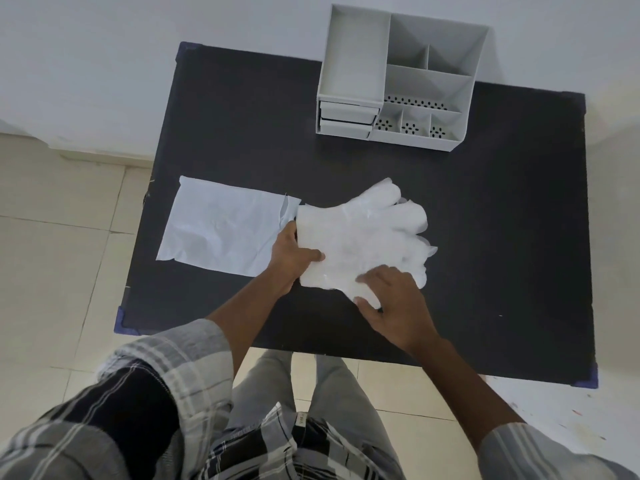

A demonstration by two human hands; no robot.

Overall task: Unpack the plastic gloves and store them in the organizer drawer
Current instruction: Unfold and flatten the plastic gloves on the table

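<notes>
No brand, label or readable writing anywhere; only a small pale tag at the waist of the grey trousers (304, 393), too small to read. Flat on the black rectangular bench (502, 254), near its middle: a stack of translucent white plastic gloves (363, 237), cuffs toward the left, fingers fanned toward the right. Number of gloves in the stack impossible to tell. Left hand (291, 256) at the cuff edge, thumb lying on top, fingers hidden beneath or behind the plastic, grip closed on that edge. Right hand (394, 303) spread flat and wide on the near corner of the stack, pressing down, nothing pinched; part of the plastic covered by its fingers. Just left of the gloves, touching or slightly overlapped at the cuff: a flat, crinkled pale blue-white plastic wrapper (221, 226), torn open at its right end. At the far edge of the bench, well apart from the gloves: a light grey plastic desk organizer (398, 77) with open top compartments, perforated floors, and small stacked drawers (346, 119) at lower left, fronts barely visible, one seemingly ajar. Plaid shirt sleeves (173, 368) cut off by the bottom edge.
</notes>
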